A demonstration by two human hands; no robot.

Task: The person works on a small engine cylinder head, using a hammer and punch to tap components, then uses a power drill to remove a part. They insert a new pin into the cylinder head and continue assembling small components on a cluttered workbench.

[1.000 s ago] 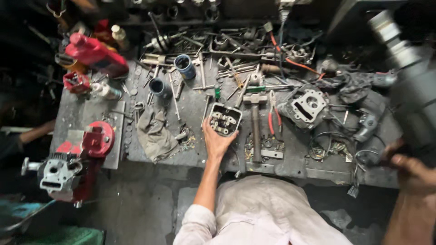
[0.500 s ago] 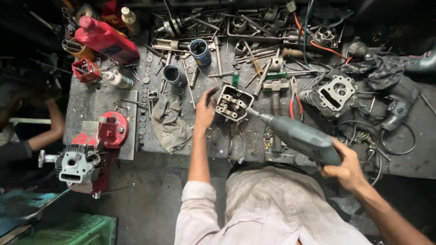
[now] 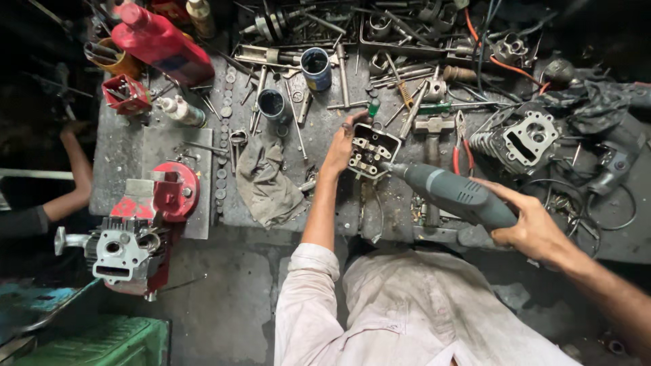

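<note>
Left hand: the left hand (image 3: 341, 144) is closed over the far left edge of the small grey cast-metal engine head (image 3: 372, 150), pinning it on the surface (image 3: 129, 152).
Right hand: the right hand (image 3: 532, 227) is wrapped round the rear of the grey barrel-bodied power tool (image 3: 456, 194); its tip meets the casting's right side.
Casting position: mid-surface, just left of the steel hammer (image 3: 434, 132).
Step quality: judged, the tool needs to be held in line with the port, pressure light, the casting pressed flat, and the holding fingers kept clear of the tip.
Obstructions: red-handled pliers (image 3: 462, 150) lie just beside the tool's nose; the crumpled grey rag (image 3: 268, 179) sits near the left wrist.
Surroundings: larger finned grey cylinder head (image 3: 521, 141) to the right; red engine assembly (image 3: 139, 227) at the left edge; red plastic bottle (image 3: 163, 44) far left.
Other person: an arm (image 3: 71, 179) rests at the left margin, well apart.
</note>
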